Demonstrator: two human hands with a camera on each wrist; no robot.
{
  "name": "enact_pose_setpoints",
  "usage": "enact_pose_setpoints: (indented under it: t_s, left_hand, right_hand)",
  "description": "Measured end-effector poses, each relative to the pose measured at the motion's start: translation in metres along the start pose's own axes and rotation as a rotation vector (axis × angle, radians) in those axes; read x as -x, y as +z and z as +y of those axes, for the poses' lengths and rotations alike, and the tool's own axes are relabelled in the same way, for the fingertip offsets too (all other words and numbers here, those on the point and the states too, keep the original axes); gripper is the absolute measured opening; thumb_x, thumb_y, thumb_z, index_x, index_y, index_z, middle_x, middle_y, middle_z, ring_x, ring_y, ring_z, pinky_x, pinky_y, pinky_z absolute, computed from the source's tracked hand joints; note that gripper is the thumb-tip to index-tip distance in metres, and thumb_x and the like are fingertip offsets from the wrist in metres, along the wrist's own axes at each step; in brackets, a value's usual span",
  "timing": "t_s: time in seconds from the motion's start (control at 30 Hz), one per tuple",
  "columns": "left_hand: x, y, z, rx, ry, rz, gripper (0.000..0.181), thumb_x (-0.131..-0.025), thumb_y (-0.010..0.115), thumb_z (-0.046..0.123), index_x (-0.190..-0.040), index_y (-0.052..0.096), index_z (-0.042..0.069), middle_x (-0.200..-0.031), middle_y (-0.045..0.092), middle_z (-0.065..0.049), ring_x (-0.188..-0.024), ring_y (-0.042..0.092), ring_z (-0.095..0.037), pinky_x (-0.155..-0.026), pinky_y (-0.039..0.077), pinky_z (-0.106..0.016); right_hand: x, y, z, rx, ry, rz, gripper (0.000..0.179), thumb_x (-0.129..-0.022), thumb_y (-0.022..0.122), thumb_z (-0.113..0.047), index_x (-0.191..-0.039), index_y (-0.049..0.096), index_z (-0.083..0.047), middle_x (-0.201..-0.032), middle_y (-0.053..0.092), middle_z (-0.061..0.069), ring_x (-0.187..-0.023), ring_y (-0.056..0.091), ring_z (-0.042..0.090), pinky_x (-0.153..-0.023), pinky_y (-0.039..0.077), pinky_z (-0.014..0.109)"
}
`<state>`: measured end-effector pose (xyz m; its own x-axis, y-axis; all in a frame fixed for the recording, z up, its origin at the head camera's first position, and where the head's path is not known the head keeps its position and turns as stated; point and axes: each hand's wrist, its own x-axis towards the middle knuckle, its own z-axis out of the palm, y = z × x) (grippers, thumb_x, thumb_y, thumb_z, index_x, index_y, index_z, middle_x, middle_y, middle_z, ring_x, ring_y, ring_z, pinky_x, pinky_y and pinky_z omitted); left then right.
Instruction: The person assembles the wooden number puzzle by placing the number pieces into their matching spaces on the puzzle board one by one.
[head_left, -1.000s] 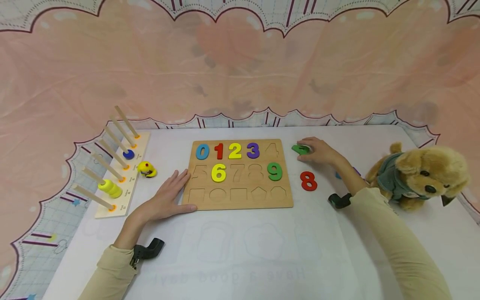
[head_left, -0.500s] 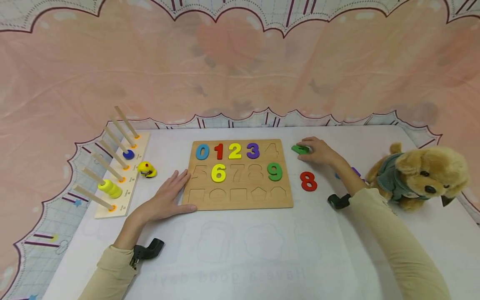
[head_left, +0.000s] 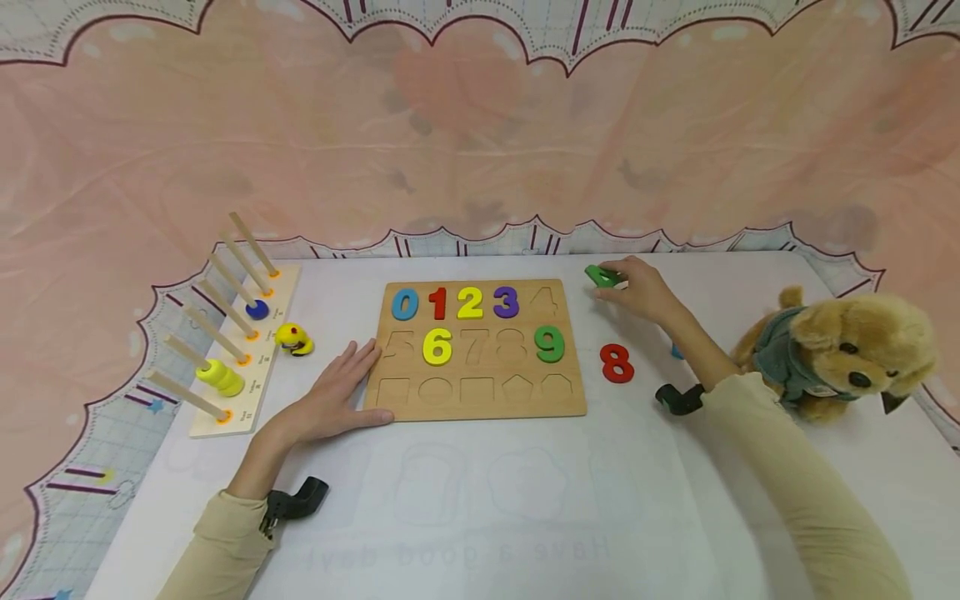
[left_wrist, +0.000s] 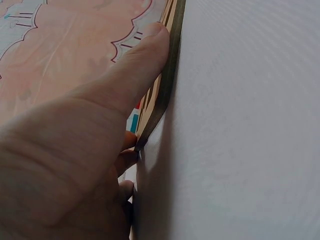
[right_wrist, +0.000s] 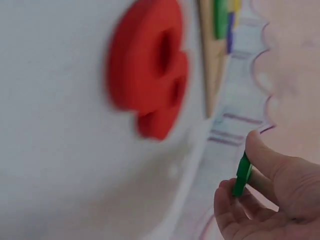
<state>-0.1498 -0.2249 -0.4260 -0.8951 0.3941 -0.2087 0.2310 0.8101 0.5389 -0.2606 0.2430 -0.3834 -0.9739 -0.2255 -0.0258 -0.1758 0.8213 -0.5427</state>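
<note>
A green number 4 point(head_left: 602, 276) is pinched between the thumb and fingers of my right hand point(head_left: 641, 287), held above the table to the right of the wooden number board point(head_left: 492, 367). In the right wrist view this green number point(right_wrist: 242, 175) is seen edge-on. My left hand point(head_left: 330, 396) rests at the board's lower left corner, fingers spread along its left edge and thumb point(left_wrist: 145, 55) on the near edge. Several coloured numbers sit in the board, such as the purple 3 point(head_left: 506, 302) and green 9 point(head_left: 550, 343); the 4-shaped recess is bare.
A red number 8 point(head_left: 617, 363) lies right of the board. A blue piece point(head_left: 677, 352) is mostly hidden behind the right forearm. A plush dog point(head_left: 825, 350) sits farther right. At left stand a pegged counting board point(head_left: 251, 392) with rings and a small yellow toy point(head_left: 294, 338).
My right hand has raised the green number 4 off the table and slightly away from me. The purple piece near the right forearm is now covered. The left hand has stayed put.
</note>
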Motion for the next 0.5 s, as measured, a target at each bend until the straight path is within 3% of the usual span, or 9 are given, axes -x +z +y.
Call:
enact_pose_setpoints:
  t_s: [0.13, 0.5]
  left_hand:
    - [0.0, 0.001, 0.0, -0.001, -0.004, -0.006, 0.106, -0.08, 0.07, 0.057, -0.156, 0.016, 0.009, -0.165, 0.007, -0.012, -0.152, -0.004, -0.039, -0.118, 0.003, -0.066]
    - [0.002, 0.0, -0.003, -0.001, -0.002, 0.005, 0.106, -0.08, 0.07, 0.057, -0.156, 0.015, 0.01, -0.165, 0.007, -0.012, -0.152, -0.004, -0.039, -0.118, 0.003, -0.066]
  right_hand:
    - [0.001, -0.001, -0.016, -0.016, -0.035, 0.026, 0.054, -0.089, 0.07, -0.019, -0.134, 0.052, 0.005, -0.122, 0.053, 0.026, -0.113, 0.056, 0.044, -0.094, 0.051, 0.052]
    - [0.005, 0.009, -0.05, -0.057, -0.087, -0.003, 0.054, -0.088, 0.072, -0.018, -0.132, 0.054, 0.006, -0.122, 0.053, 0.026, -0.11, 0.058, 0.041, -0.091, 0.055, 0.049]
